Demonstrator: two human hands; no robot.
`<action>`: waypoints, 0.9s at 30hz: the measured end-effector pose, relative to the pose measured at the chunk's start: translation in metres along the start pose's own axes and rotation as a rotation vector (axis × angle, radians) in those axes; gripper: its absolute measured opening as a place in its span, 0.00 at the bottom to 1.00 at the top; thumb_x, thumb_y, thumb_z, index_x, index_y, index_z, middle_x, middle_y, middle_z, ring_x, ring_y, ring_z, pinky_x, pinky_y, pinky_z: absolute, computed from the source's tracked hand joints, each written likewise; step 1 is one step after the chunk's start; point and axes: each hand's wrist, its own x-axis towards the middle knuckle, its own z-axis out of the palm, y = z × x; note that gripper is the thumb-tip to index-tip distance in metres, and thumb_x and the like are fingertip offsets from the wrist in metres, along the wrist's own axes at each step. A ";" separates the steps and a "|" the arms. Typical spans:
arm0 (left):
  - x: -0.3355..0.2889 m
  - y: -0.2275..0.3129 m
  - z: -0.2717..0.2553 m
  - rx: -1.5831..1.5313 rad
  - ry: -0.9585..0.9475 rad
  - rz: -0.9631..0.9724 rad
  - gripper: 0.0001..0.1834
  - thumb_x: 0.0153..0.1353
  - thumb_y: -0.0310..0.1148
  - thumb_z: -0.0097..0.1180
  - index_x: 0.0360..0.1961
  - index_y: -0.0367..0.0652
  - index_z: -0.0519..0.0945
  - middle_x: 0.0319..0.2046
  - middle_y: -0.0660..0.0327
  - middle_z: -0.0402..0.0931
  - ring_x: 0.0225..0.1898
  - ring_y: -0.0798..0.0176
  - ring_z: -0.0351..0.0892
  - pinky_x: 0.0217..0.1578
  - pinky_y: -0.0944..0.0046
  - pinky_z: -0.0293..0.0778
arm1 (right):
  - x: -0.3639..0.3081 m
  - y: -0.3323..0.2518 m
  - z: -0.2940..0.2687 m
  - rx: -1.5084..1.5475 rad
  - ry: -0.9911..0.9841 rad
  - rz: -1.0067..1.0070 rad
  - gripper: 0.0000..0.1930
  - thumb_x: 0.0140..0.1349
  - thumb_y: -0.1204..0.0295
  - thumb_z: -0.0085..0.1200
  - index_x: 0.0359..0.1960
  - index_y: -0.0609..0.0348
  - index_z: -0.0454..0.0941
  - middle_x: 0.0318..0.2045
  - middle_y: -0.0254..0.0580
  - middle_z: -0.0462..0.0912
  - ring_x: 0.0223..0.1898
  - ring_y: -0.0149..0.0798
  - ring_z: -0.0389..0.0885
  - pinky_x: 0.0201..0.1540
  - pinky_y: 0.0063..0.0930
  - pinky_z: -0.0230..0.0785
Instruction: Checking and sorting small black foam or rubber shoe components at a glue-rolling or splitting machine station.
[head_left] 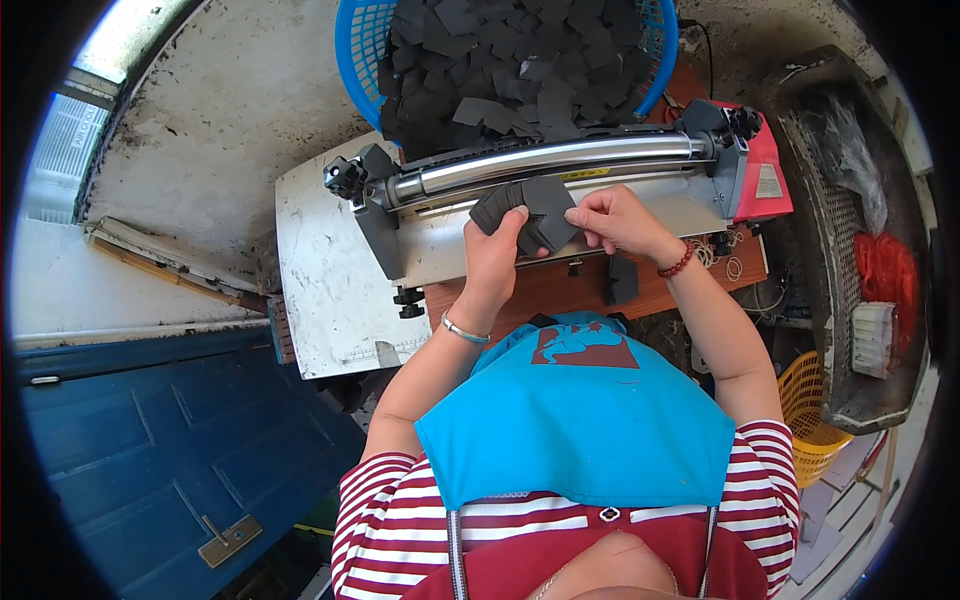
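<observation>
- Two hands at work here, both right in front of the one roller machine (570,165), our landmark, with its single long shiny roller and a black knob at either end.
- The left hand (490,250) is grasping a fanned stack of black pieces (498,204), thumb pressed on top; too many overlap for a sure count.
- The right hand (620,222) pinches the edge of one wide black piece (553,212), which sits against the fan's right side, near the machine's front edge.
- And the look of them: thin, flat, matt black to dark grey, straight-edged with distinct corners, the fanned ones stepped like held cards.
- One more dark piece (621,280) lies by the table (540,290), nearer the person than the machine; the table's top is reddish brown.
- Behind the machine, one blue basket (350,60) brims with a heap of loose dark pieces (510,70), far beyond counting, lying at every angle.
- Left of the machine, one scuffed white board (335,270); further left and nearer the person, one blue door (150,430).
- Right of the machine and nearer the person, one yellow basket (812,415); above that, one red bag (885,270).
</observation>
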 end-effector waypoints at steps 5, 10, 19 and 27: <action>-0.001 -0.001 -0.010 0.025 0.012 0.004 0.08 0.63 0.26 0.50 0.41 0.35 0.76 0.33 0.58 0.80 0.28 0.64 0.82 0.22 0.67 0.81 | -0.004 0.007 -0.022 -0.059 0.023 0.032 0.17 0.64 0.62 0.55 0.21 0.60 0.78 0.14 0.32 0.76 0.10 0.22 0.67 0.12 0.17 0.58; -0.001 -0.001 -0.007 0.024 -0.039 -0.020 0.09 0.63 0.26 0.49 0.42 0.35 0.76 0.34 0.57 0.79 0.28 0.64 0.82 0.22 0.66 0.81 | 0.004 0.015 -0.033 -0.165 0.158 0.175 0.19 0.63 0.61 0.55 0.18 0.61 0.77 0.11 0.34 0.75 0.08 0.25 0.67 0.10 0.19 0.58; 0.001 -0.003 -0.002 -0.044 -0.055 -0.007 0.09 0.63 0.26 0.48 0.42 0.36 0.76 0.34 0.58 0.79 0.29 0.64 0.81 0.24 0.66 0.81 | 0.001 0.004 0.008 -0.037 0.041 -0.011 0.18 0.65 0.60 0.54 0.22 0.59 0.77 0.16 0.31 0.76 0.11 0.20 0.67 0.13 0.15 0.57; 0.003 -0.006 -0.012 0.011 -0.025 0.021 0.07 0.63 0.26 0.49 0.40 0.36 0.77 0.32 0.58 0.80 0.27 0.64 0.81 0.25 0.65 0.81 | -0.001 0.013 -0.027 -0.164 0.047 0.165 0.19 0.63 0.63 0.53 0.19 0.64 0.77 0.12 0.35 0.75 0.08 0.25 0.67 0.11 0.19 0.59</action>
